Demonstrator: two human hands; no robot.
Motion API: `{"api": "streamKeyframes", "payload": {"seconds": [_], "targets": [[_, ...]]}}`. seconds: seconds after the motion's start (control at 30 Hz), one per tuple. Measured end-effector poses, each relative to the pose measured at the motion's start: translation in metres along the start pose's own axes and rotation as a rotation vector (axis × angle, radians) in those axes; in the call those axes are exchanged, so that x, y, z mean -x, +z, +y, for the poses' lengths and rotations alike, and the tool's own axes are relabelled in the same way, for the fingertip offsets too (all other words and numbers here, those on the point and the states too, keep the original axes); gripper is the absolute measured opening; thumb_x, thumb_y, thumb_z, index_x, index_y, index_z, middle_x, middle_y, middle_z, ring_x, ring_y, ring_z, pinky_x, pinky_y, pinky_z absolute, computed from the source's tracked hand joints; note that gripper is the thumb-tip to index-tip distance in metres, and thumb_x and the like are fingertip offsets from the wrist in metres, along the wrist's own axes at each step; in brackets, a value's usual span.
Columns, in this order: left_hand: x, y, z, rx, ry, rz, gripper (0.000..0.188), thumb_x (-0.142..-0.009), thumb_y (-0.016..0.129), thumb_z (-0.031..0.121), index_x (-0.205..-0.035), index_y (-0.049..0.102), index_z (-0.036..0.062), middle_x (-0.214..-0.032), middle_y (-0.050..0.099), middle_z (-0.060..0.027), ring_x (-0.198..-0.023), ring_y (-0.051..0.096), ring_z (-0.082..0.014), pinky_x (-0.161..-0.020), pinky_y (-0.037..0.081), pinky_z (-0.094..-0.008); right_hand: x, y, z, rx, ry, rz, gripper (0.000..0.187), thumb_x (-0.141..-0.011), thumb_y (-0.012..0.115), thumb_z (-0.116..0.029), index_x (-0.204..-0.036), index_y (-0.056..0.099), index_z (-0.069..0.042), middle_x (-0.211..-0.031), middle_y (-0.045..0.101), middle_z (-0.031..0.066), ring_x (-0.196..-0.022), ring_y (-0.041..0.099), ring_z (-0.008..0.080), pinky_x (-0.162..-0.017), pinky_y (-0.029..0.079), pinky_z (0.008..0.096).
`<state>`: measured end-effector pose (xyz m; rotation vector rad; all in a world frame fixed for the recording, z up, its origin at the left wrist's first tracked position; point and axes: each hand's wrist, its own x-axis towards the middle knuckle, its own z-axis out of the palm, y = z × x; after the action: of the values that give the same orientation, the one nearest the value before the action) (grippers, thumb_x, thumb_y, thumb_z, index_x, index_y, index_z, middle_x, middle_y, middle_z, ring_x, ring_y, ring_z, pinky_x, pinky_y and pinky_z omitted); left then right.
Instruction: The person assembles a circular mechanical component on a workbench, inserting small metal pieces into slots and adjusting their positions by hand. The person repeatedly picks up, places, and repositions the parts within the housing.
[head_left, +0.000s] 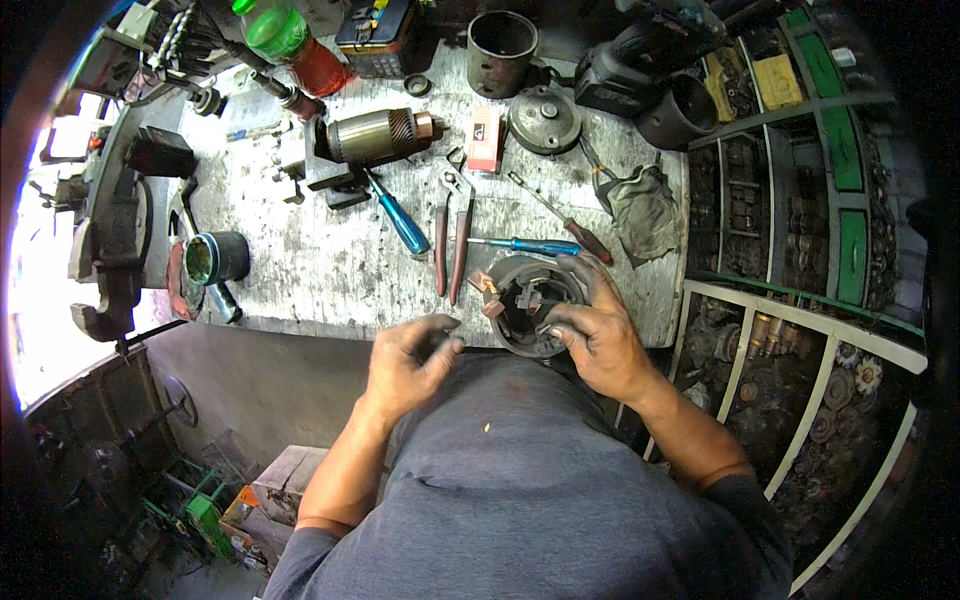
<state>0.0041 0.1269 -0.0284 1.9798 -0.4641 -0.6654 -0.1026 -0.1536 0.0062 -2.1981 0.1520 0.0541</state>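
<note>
At the bench's front edge stands a round dark motor housing [540,345], its hollow facing up, with copper-coloured brushes [490,295] sticking out on its left side. My right hand [608,340] grips the housing's right rim, thumb reaching over the inside and fingers round the outer wall. To the left, apart from the housing, my left hand [410,362] has its fingers curled loosely. A gap shows between thumb and forefinger, with nothing visible in it. Just beyond lie red-handled pliers [455,240] and a blue screwdriver [530,245].
On the worn bench [330,280] are a motor armature [380,137], another blue screwdriver [402,222], a small red-and-white box [485,140], a round metal cover [545,120], a rag [643,212] and an open tin [215,258]. Parts shelves [800,320] stand at right, a vise [110,230] at left.
</note>
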Motion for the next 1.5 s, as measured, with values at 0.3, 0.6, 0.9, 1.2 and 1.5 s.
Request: {"api": "streamKeyframes", "payload": {"seconds": [0.3,0.6,0.9,1.2,1.5], "targets": [[-0.027,0.013,0.088,-0.312,-0.011,-0.535,0.066,-0.095,0.084,0.039,-0.147,0.067,0.0028,-0.106,0.079,-0.0300,-0.101,0.078,-0.0457,-0.091,0.061,-0.0477,0.007,0.000,0.006,0.083,-0.138,0.062,0.021,-0.088,0.080,0.000,-0.108,0.076,-0.001,-0.161,0.052,0.0278,-0.156,0.041,0.0504,-0.130,0.034,0.0548],[-0.024,0.037,0.081,-0.188,-0.108,-0.466,0.058,-0.095,0.085,0.026,-0.140,0.067,-0.0062,-0.116,0.079,-0.0288,-0.111,0.079,-0.0389,-0.098,0.061,-0.0455,0.002,0.010,0.008,0.104,-0.133,0.101,0.022,-0.087,0.082,-0.002,-0.108,0.078,-0.001,-0.157,0.055,0.0269,-0.151,0.046,0.0498,-0.127,0.038,0.0547],[-0.021,0.041,0.073,-0.168,0.019,-0.386,0.047,-0.098,0.081,0.023,-0.134,0.070,-0.0043,-0.108,0.079,-0.0286,-0.105,0.078,-0.0436,-0.093,0.060,-0.0494,-0.006,-0.019,0.020,0.117,-0.284,-0.105,0.031,-0.089,0.081,-0.006,-0.119,0.080,0.001,-0.163,0.052,0.0278,-0.154,0.045,0.0481,-0.130,0.036,0.0520],[-0.014,0.048,0.063,-0.074,0.030,-0.310,0.049,-0.097,0.081,0.022,-0.137,0.068,-0.0042,-0.115,0.078,-0.0293,-0.111,0.077,-0.0437,-0.096,0.060,-0.0489,-0.005,-0.022,0.008,0.244,-0.339,-0.038,0.026,-0.088,0.080,-0.005,-0.114,0.080,0.001,-0.162,0.053,0.0276,-0.153,0.046,0.0467,-0.127,0.038,0.0529],[-0.013,0.051,0.067,-0.381,0.019,-0.353,0.055,-0.095,0.083,0.024,-0.138,0.062,-0.0038,-0.108,0.078,-0.0306,-0.109,0.076,-0.0480,-0.094,0.060,-0.0540,-0.001,-0.011,0.006,0.372,-0.316,0.027,0.023,-0.089,0.076,-0.003,-0.112,0.080,-0.001,-0.158,0.056,0.0268,-0.150,0.049,0.0459,-0.125,0.040,0.0532]]}}
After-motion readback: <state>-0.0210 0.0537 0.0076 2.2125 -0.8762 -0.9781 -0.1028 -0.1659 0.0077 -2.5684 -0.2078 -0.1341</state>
